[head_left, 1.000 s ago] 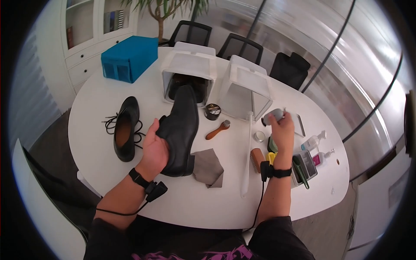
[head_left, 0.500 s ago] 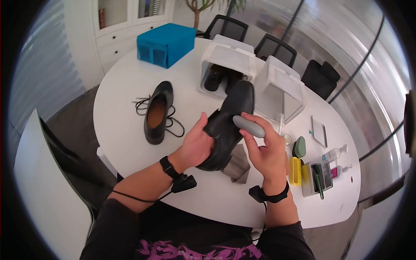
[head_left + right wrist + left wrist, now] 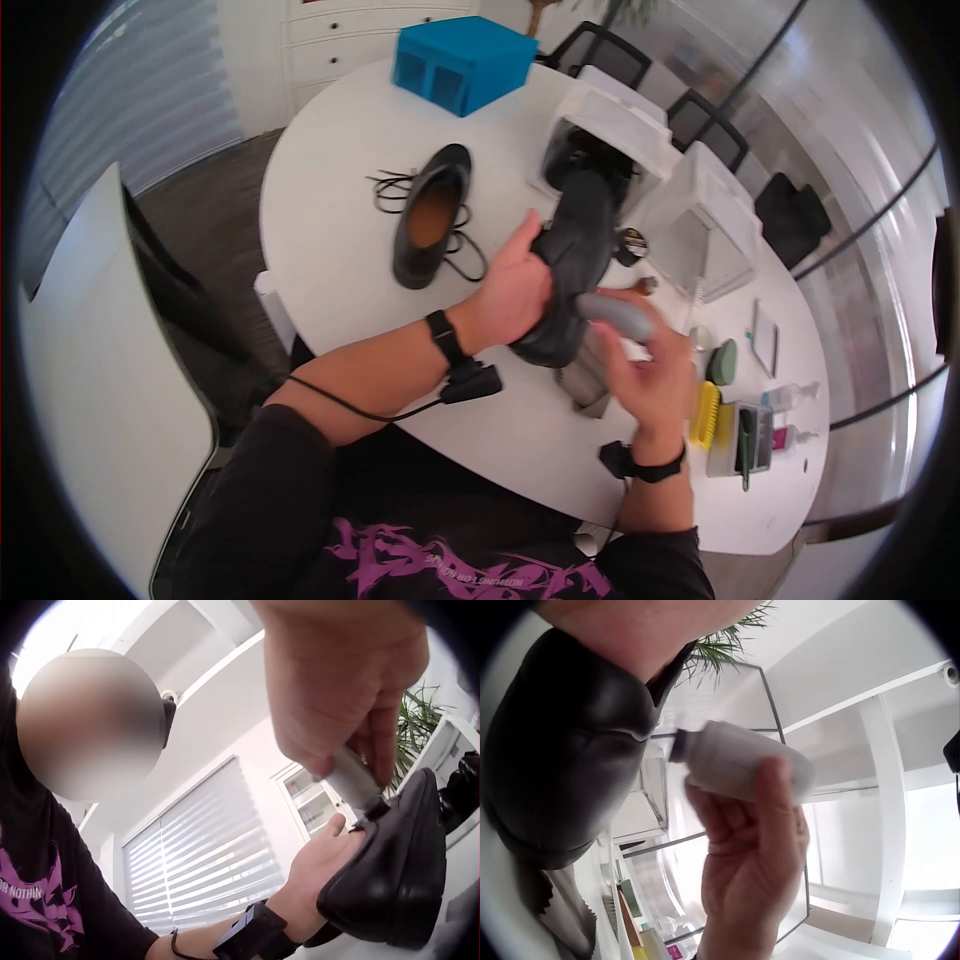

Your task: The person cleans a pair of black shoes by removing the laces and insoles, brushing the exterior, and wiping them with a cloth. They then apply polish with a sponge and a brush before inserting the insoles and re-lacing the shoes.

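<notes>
My left hand [image 3: 508, 300] holds up a black leather shoe [image 3: 580, 230], toe away from me. Its thumb sticks up and its fingers are hidden at the shoe's opening. In my right hand [image 3: 655, 375] I grip a grey rounded applicator [image 3: 622, 316] with fingers and thumb. The applicator's dark end [image 3: 679, 746] points at the shoe and shows a small gap from it in the left wrist view. Below the held shoe lies a grey-brown cloth [image 3: 586, 388]. The other black shoe [image 3: 457, 165], laces loose, stands on the table to the left.
A blue box [image 3: 465, 60] and two whitish open-fronted boxes, one [image 3: 625, 115] with dark shoes inside, stand at the back. On the right are a yellow brush [image 3: 706, 415], a green oval thing [image 3: 722, 362], a grey caddy [image 3: 735, 462] and pump bottles [image 3: 788, 397].
My right hand has brought the applicator from the table's right side over to the held shoe. The head view has swung, shifting the table rightward in the picture.
</notes>
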The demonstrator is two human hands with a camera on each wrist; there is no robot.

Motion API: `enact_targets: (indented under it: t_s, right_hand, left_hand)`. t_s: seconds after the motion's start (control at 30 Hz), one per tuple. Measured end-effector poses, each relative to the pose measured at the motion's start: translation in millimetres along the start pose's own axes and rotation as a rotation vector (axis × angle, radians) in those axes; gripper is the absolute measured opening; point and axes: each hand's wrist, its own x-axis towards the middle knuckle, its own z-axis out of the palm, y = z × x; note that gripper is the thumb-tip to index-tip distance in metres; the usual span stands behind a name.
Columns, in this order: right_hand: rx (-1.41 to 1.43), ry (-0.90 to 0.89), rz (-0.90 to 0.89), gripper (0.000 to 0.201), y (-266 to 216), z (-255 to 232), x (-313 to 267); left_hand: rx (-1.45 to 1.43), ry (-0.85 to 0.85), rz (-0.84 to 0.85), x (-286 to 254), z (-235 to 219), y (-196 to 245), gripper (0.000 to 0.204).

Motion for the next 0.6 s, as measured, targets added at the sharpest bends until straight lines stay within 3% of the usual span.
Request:
enact_targets:
  t_s: [0.07, 0.13, 0.17, 0.2, 0.27, 0.33, 0.4, 0.53, 0.57, 0.6]
  right_hand:
    - [0.063, 0.275, -0.16, 0.031, 20.1, 4.7, -1.6]
    - [0.061, 0.096, -0.01, 0.03, 6.1, 10.3, -3.5]
    - [0.064, -0.13, 0.168, 0.029, 12.6, 16.2, -5.1]
    - [0.055, -0.063, 0.17, 0.029, 19.3, 18.0, -11.2]
    - [0.107, 0.23, -0.074, 0.029, 21.3, 20.1, -6.9]
    - [0.196, 0.339, -0.041, 0.029, 14.4, 20.2, -6.4]
    - [0.141, -0.192, 0.215, 0.029, 18.6, 16.7, -6.8]
    - [0.164, 0.199, -0.108, 0.029, 16.3, 13.3, -4.8]
    - [0.117, 0.0, -0.081, 0.031, 10.3, 8.0, -4.0]
    - [-0.047, -0.305, 0.054, 0.034, 13.2, 8.0, -7.4]
  left_hand:
    - [0.051, 0.071, -0.004, 2.3, -10.2, -0.8, 0.087]
    - [0.097, 0.08, 0.041, 2.0, -4.5, -1.0, 0.089]
    - [0.086, 0.073, 0.042, 4.1, -8.2, -2.0, 0.09]
    - [0.078, 0.056, 0.039, 3.6, -11.1, -1.2, 0.091]
    - [0.086, 0.085, -0.007, 2.2, -15.2, 6.2, 0.093]
    - [0.075, 0.093, -0.036, 1.7, -14.4, 3.7, 0.094]
    - [0.124, 0.087, 0.04, 3.9, -10.8, 3.7, 0.095]
    - [0.08, 0.12, -0.018, 2.6, -13.8, 5.5, 0.095]
    - [0.085, 0.12, 0.001, 4.3, -13.1, 4.2, 0.096]
    - [0.082, 0.117, -0.002, 3.7, -12.7, 3.3, 0.096]
